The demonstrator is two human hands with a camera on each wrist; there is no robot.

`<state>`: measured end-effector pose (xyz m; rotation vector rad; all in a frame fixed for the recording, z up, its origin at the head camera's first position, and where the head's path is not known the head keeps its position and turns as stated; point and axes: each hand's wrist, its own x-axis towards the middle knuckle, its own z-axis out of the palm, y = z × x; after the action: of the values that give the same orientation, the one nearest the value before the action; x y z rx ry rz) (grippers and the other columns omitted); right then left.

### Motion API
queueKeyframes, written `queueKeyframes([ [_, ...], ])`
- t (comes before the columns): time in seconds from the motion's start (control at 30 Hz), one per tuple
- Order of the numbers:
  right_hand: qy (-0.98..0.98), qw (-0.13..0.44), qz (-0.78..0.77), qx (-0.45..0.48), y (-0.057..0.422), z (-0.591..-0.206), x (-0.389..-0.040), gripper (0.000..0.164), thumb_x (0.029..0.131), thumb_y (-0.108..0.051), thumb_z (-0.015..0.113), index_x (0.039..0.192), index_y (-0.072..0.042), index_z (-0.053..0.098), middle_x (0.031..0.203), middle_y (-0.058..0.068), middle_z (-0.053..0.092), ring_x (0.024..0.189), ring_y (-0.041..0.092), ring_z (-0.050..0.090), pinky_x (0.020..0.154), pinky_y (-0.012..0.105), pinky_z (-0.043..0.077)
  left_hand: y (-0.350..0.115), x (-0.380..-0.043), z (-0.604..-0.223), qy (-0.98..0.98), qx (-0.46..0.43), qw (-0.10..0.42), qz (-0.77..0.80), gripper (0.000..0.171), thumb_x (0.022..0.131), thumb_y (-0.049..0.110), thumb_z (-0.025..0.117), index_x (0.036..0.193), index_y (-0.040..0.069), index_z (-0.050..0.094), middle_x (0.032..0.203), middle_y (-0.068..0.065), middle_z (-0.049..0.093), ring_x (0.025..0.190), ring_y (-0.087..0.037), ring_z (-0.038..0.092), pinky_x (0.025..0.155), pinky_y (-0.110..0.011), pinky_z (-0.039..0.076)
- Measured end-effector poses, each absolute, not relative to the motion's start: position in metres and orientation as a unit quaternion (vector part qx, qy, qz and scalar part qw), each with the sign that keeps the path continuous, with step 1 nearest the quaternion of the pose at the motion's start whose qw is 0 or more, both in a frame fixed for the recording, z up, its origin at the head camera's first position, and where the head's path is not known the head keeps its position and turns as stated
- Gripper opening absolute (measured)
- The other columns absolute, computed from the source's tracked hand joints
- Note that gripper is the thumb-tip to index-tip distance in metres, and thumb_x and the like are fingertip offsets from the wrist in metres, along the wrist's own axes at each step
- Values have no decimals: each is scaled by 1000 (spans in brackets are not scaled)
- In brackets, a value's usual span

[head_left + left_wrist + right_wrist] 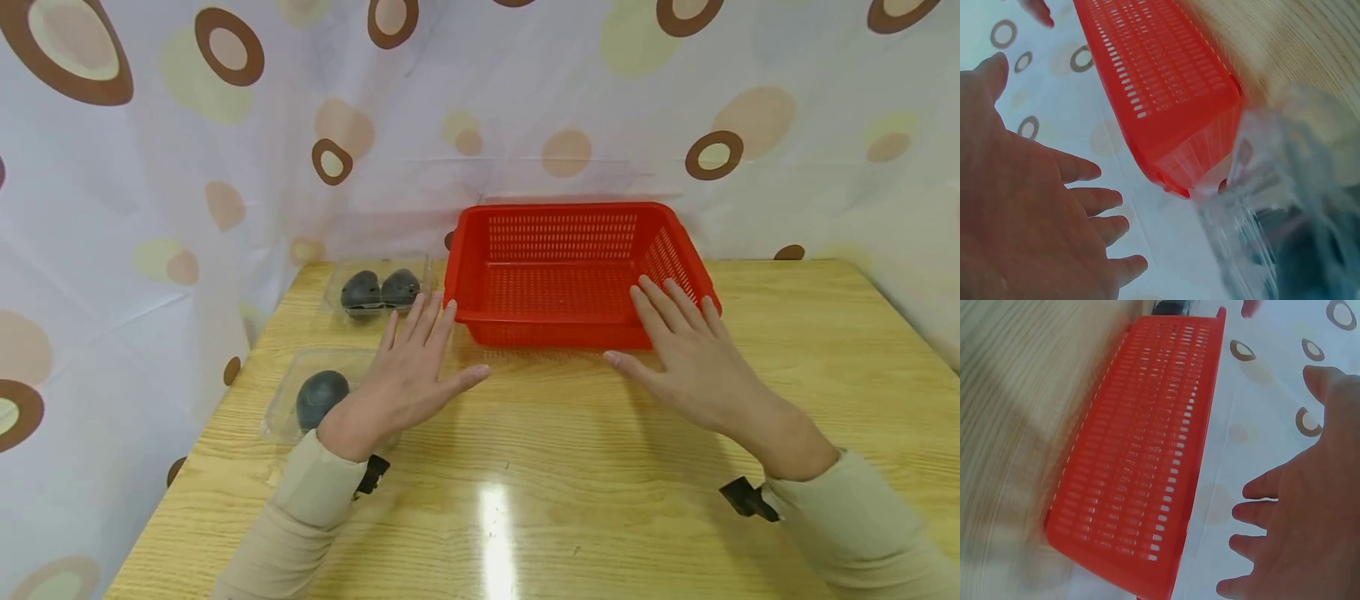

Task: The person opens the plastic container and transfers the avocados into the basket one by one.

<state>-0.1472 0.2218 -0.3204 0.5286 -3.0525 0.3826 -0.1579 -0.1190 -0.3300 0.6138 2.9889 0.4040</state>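
Observation:
A red plastic basket with slotted walls stands at the back of the wooden table, and nothing shows inside it. My left hand is held with fingers spread near the basket's front left corner, palm down and holding nothing. My right hand, fingers also spread, overlaps the basket's front right corner in the head view and holds nothing. In the left wrist view the left hand appears beside the basket. The right wrist view has the right hand beside the basket's slotted wall.
Left of the basket, a clear plastic container holds two dark rounded objects. Closer to me, another clear container holds one dark round object, partly behind my left wrist. A patterned cloth hangs along the table's back and left.

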Motion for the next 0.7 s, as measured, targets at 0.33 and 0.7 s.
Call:
queueKeyframes([
  [0.33,-965,30,151,214,200,-327,-145,90,97,-60,48,160,-11,8,169,6,6,155,35,1,123,62,2,-145,-141,-334,972,188,23,139,96,91,81,23,160,20,-4,167,1,-12,155,-23,-13,125,-53,-4],
  [0.7,-949,38,184,253,178,-335,-142,88,96,-56,53,161,-13,10,168,4,9,155,32,3,125,57,3,-173,-131,-338,975,163,19,150,94,95,73,33,160,14,1,169,-6,-1,156,-28,-6,125,-57,0],
])
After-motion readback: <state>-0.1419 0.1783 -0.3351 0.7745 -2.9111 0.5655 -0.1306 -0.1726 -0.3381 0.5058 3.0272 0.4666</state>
